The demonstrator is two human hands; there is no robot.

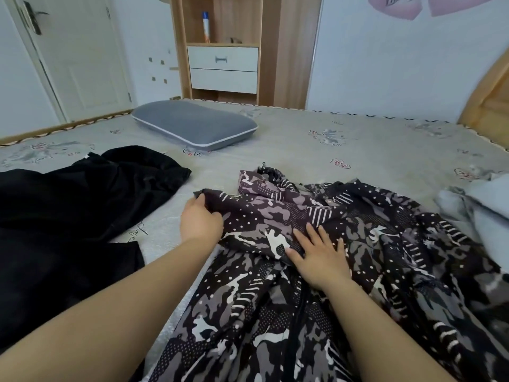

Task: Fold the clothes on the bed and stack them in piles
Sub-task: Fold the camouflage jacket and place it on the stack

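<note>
At frame centre, your left hand (pixel 200 219) gripped a fold of the dark camouflage-print fabric garment (pixel 344 271) while your right hand (pixel 321 257) pressed flat, fingers spread.

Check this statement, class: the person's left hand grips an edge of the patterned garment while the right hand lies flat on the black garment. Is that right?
Not quite. The head view shows the right hand lying flat on the patterned garment, not the black garment, which lies untouched on the left. The left hand does grip an edge of the patterned garment.
</note>
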